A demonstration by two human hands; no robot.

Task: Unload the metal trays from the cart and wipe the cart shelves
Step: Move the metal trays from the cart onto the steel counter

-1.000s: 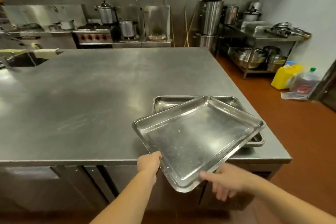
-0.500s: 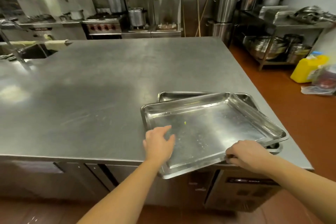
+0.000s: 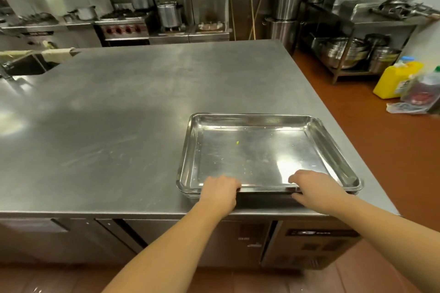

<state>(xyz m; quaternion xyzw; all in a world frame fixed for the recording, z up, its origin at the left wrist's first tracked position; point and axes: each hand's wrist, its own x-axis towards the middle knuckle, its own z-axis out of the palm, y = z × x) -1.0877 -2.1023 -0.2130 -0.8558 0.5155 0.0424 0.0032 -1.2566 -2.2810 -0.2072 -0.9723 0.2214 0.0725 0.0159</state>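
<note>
The left hand (image 3: pixel 220 191) is curled over the near rim of the top metal tray (image 3: pixel 257 154), its fingers hooked onto the rim's edge with the knuckles toward the camera, and the right hand (image 3: pixel 314 191) grips the same near rim further along, thumb on top and the other fingers tucked underneath where they cannot be seen; both hands are closed on that tray, not spread. The tray sits squarely nested on a stack of trays (image 3: pixel 190 195), of which only thin rim edges show below it at the near left and near right corners, so how many lie beneath cannot be told. The stack rests on the stainless steel counter (image 3: pixel 119 126), close to its near edge and toward its right end, with the near rim of the tray directly under the fingertips. A small yellow-green speck (image 3: pixel 237 142) and faint spots lie on the tray's floor. As for progress, at least two trays are already on the counter, so unloading is under way, and this tray looks set down or nearly so; letting go is probably all that remains for it. The cart is not in view, so whether more trays wait on it cannot be judged, and the wiping of its shelves appears to be still ahead.
</note>
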